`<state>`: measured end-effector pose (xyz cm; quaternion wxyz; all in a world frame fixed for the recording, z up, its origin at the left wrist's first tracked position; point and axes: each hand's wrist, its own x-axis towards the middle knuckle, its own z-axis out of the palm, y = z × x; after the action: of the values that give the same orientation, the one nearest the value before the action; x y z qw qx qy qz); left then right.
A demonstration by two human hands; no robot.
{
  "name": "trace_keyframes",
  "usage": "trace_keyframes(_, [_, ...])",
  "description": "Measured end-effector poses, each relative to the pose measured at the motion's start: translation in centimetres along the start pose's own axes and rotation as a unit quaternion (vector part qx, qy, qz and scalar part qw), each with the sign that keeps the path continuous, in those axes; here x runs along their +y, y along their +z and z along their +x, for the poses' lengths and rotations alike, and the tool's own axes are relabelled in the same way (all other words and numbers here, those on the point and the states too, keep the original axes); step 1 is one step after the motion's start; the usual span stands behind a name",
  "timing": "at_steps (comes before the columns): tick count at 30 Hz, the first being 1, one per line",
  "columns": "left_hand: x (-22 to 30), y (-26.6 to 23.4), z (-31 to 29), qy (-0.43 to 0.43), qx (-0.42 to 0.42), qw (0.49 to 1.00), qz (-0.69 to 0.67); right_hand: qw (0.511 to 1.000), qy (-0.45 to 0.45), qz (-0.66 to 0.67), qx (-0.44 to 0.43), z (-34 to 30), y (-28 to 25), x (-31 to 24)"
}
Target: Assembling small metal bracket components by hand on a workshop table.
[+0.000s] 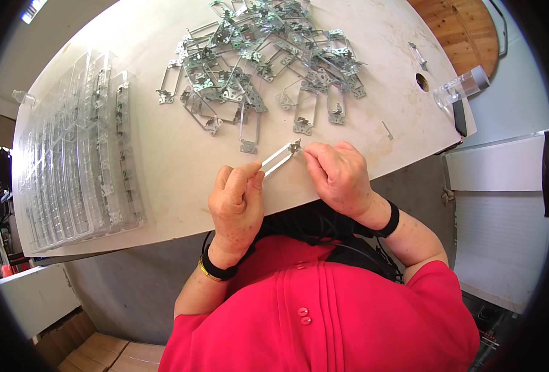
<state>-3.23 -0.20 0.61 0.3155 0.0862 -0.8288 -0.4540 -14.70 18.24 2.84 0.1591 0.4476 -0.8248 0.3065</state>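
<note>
Between thumb and fingers of my left hand [236, 201] is one end of a metal bracket [278, 162], a narrow frame of two parallel bars with a small hinged plate at its far end. It is held above the near edge of the table, tilted up to the right. My right hand [341, 177] is closed close beside that plate, thumb and forefinger pinched together; whatever is in the pinch is too small to make out. Past both hands lies a large heap of similar metal brackets [249, 56], a few of them loose along its near side.
Stacked clear plastic trays [79, 161] with metal parts stand on the left of the white table [181, 186]. At the right are a clear plastic bottle [460, 88], a round hole [421, 82], a single metal part [418, 56] and a small pin [387, 130]. A wooden stool [463, 31] stands beyond.
</note>
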Motion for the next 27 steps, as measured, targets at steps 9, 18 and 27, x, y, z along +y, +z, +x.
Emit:
trace_keyframes(9, [0.0,-0.3,-0.2,-0.042,-0.012,0.998,-0.042,0.998,0.044,0.038,-0.003,-0.5,-0.7,-0.5])
trace_keyframes(18, [1.1,-0.1,-0.6,-0.139,-0.035,0.986,-0.089,0.959,0.236,0.158,-0.027,-0.7,-1.9,-1.0])
trace_keyframes(27, [1.2,0.1,-0.4,-0.108,-0.032,0.993,-0.041,0.937,0.283,0.199,-0.047,-0.4,-1.6,-1.2])
